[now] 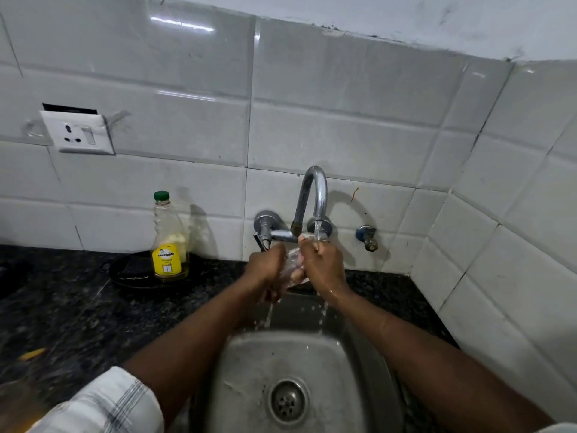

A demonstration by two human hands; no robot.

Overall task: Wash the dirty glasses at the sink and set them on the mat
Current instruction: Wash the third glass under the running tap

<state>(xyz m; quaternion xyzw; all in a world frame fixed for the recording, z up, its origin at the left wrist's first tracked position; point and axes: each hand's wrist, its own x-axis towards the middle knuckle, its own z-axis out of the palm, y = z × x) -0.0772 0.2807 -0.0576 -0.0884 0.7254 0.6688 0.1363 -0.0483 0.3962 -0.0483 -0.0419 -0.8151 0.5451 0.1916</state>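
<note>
left hand [268, 267] and right hand [324, 263] wrapped round glass [292, 266], under tap [313, 195], over back edge of sink [249, 370], bottle [169, 242] well apart

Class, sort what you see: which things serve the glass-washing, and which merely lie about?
In use: glass, left hand, right hand, tap, sink.
Lying about: yellow-labelled bottle, black dish beneath it, wall socket, small valve.

Your two forearms reached forward and angled inward until they met, both bare below the elbow, with your left sleeve [103, 404] ending near the elbow. Your left hand [267, 270] and right hand [323, 265] were close together, backs facing up, with their fingers curled round the glass [293, 265] held between them. Your right wrist looked wet.
</note>
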